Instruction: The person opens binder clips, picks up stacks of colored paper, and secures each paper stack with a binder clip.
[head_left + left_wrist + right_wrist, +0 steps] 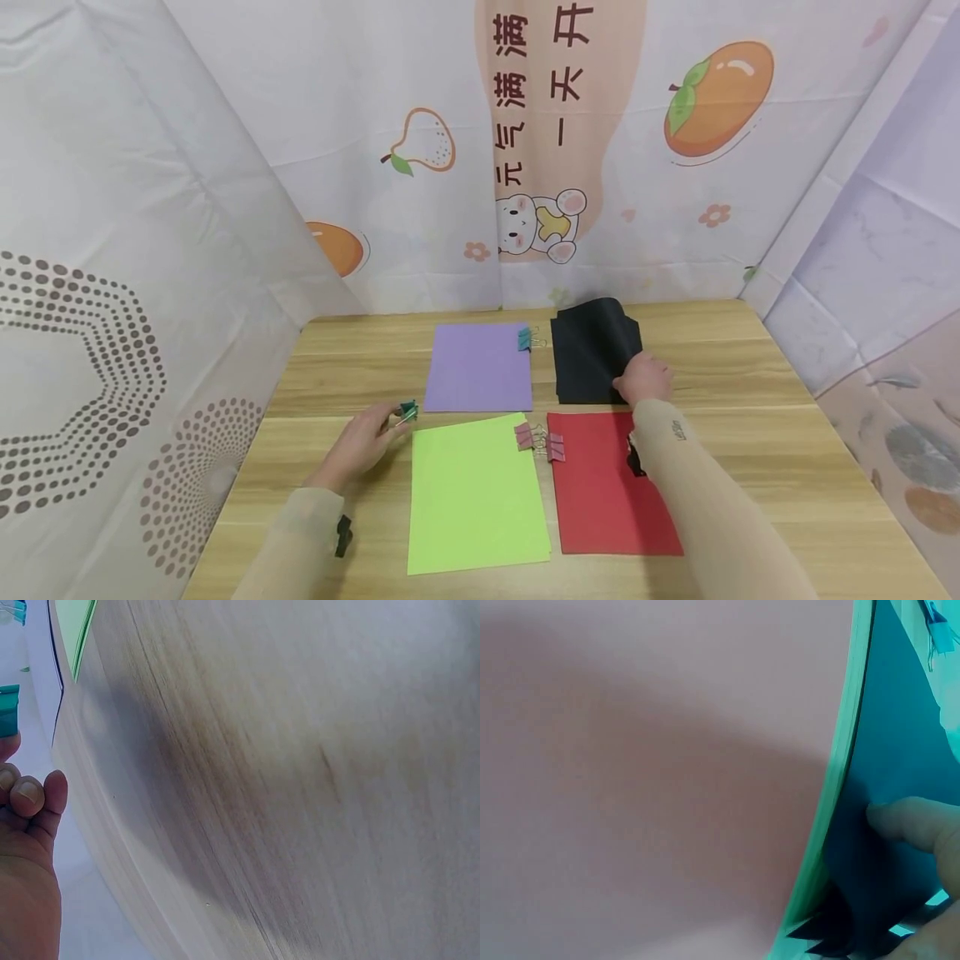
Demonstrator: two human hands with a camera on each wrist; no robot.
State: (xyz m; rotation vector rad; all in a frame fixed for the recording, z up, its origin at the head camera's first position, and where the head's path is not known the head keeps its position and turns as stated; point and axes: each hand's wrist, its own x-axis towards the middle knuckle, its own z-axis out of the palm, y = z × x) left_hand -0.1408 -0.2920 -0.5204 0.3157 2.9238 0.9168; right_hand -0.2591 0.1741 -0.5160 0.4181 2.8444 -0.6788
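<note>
My left hand [366,439] holds a green binder clip [408,410] by its fingertips, left of the purple paper [480,367]. In the left wrist view the same clip [8,711] shows at the edge above the curled fingers. At the back right, my right hand [647,379] grips the right edge of the black paper [588,354], with the thumb on top. The sheets bend upward there, and in the right wrist view several corners of the black paper [900,750] fan apart near the fingers.
Yellow-green paper [478,496] lies in front with a pink binder clip [523,436] on its corner. Beside it, red paper [600,492] bears another pink clip [556,447]. A teal clip [524,339] sits on the purple paper's edge. Behind the wooden table [360,358] hangs a printed curtain [420,217].
</note>
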